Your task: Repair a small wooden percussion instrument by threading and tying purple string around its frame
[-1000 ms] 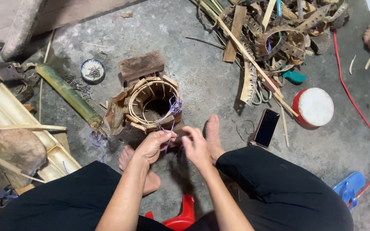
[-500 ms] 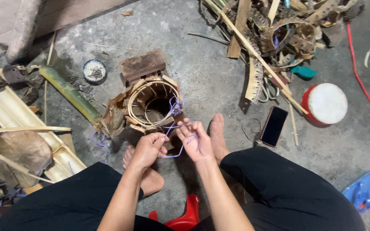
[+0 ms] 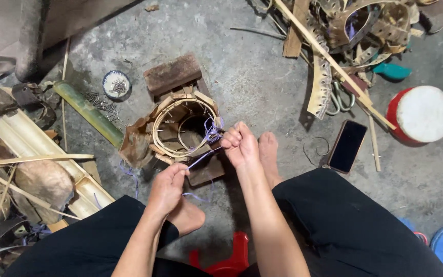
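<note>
Gripping a purple cord at both ends, the person is sitting over a concrete floor with a round woven bamboo frame just ahead of the bare feet. The right hand is clenching into a fist on the upper end of the cord, right beside the frame's near rim, where the cord is wrapping around the bamboo strips. The left hand is pinching the lower end, closer to the body, so the cord is running taut between the two hands. The frame is resting against a rusty metal block near the middle of the floor. A green bamboo stalk and split bamboo pieces are lying toward the floor's left edge, with a small round tin near them. A black phone is lying face up to the right of the feet, and a red-and-white round container is sitting near the right edge. Bamboo scraps are piling at the top right corner.
</note>
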